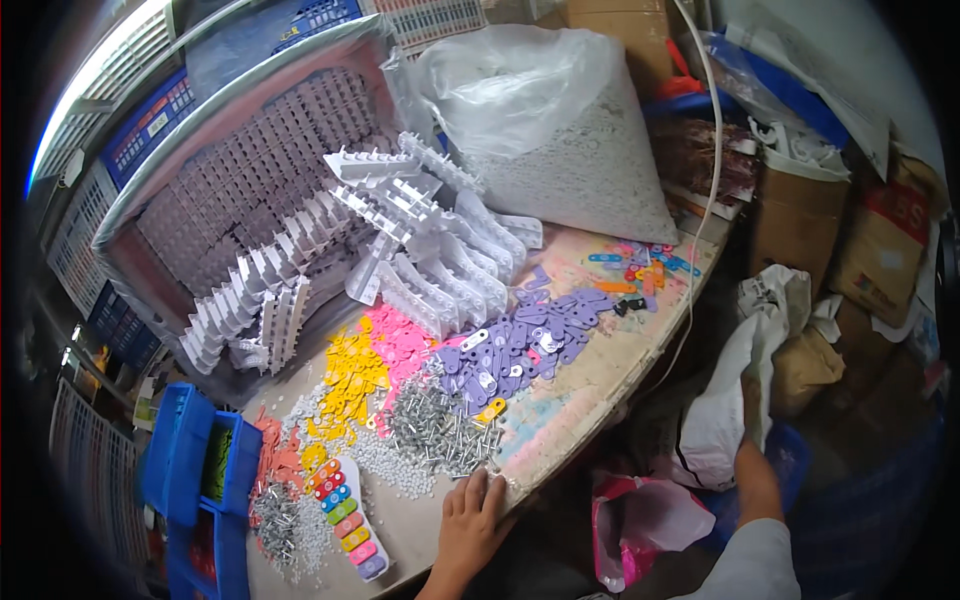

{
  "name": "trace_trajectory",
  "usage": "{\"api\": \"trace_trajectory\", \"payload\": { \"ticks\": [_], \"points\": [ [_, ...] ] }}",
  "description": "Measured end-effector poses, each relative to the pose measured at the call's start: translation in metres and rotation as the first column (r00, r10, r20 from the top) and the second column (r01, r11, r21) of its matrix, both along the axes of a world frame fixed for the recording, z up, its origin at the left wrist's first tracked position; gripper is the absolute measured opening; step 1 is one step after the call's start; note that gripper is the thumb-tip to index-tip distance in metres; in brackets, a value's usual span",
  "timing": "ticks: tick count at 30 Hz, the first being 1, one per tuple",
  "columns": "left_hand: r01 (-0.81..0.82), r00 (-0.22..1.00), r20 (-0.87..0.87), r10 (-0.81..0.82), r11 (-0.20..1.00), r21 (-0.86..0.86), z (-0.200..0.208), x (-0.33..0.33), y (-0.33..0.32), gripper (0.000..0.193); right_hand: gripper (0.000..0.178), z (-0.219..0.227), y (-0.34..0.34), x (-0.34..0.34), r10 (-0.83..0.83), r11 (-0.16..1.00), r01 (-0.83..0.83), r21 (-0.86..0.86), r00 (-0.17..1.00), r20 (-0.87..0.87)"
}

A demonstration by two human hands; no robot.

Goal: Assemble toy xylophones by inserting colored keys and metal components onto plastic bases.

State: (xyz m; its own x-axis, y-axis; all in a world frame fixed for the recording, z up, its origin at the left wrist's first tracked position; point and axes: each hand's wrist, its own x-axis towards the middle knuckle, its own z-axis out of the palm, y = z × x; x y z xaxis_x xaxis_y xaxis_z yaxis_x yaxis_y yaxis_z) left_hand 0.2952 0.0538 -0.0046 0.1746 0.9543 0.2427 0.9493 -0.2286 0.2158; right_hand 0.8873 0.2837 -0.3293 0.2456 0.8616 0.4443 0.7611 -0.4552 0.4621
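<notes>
Head view, left to right: at the lower left of the frame a blue bin (190, 470) stands at the counter's (590, 370) edge, with a strip of coloured round pieces (345, 520) lying just right of it among small white beads (385, 465).

Lower centre, the left hand (470, 520) lies palm down on the counter's near edge. Its fingers (478, 488) are stretched out flat and slightly spread, gripping nothing; their tips touch the near fringe of a heap of small silver metal pins (440, 430). The pins form a loose, tangled grey pile in the lower middle of the frame, flanked by yellow tags (350, 375) and pink tags (400, 345) on its upper left and purple tags (530, 335) on its upper right. The left forearm rises from the bottom edge, wrist straight.

Behind these, white plastic racks (400, 240) pile up at the centre, and a large clear bag of white pieces (570, 130) stands at the upper middle.

Lower right, off the counter, the right hand (752, 445) reaches upward and away, the sleeved forearm coming from the bottom right corner. Its fingers are closed on the lower part of a white plastic bag (740, 380), which hangs crumpled and upright beside brown sacks (810, 365) at the right.
</notes>
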Motion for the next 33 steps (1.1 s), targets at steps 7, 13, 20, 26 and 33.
{"api": "trace_trajectory", "payload": {
  "ticks": [7,13,20,26,33],
  "points": [
    [-0.01,0.991,-0.131,0.001,0.997,-0.074,-0.002,-0.001,-0.007,0.073,0.043,-0.057,0.015,-0.007,0.211,0.978,-0.21,0.023,0.975,-0.077],
    [-0.002,0.988,-0.151,-0.011,0.997,-0.083,0.003,0.004,-0.003,0.07,0.045,-0.071,-0.017,-0.014,0.348,0.937,-0.347,0.033,0.931,-0.108],
    [0.004,0.988,-0.155,-0.015,0.998,-0.068,0.004,0.004,0.0,0.068,0.047,-0.026,-0.073,-0.076,0.503,0.864,-0.501,0.044,0.856,-0.121],
    [0.026,0.986,-0.16,-0.037,0.997,-0.067,0.008,0.003,0.0,0.066,0.049,0.038,-0.136,-0.151,0.582,0.812,-0.573,0.11,0.783,-0.217],
    [0.037,0.984,-0.174,-0.048,0.997,-0.068,0.0,0.004,-0.003,0.071,0.051,0.016,-0.184,-0.127,0.442,0.892,-0.279,0.355,0.374,-0.816]
  ]
}}
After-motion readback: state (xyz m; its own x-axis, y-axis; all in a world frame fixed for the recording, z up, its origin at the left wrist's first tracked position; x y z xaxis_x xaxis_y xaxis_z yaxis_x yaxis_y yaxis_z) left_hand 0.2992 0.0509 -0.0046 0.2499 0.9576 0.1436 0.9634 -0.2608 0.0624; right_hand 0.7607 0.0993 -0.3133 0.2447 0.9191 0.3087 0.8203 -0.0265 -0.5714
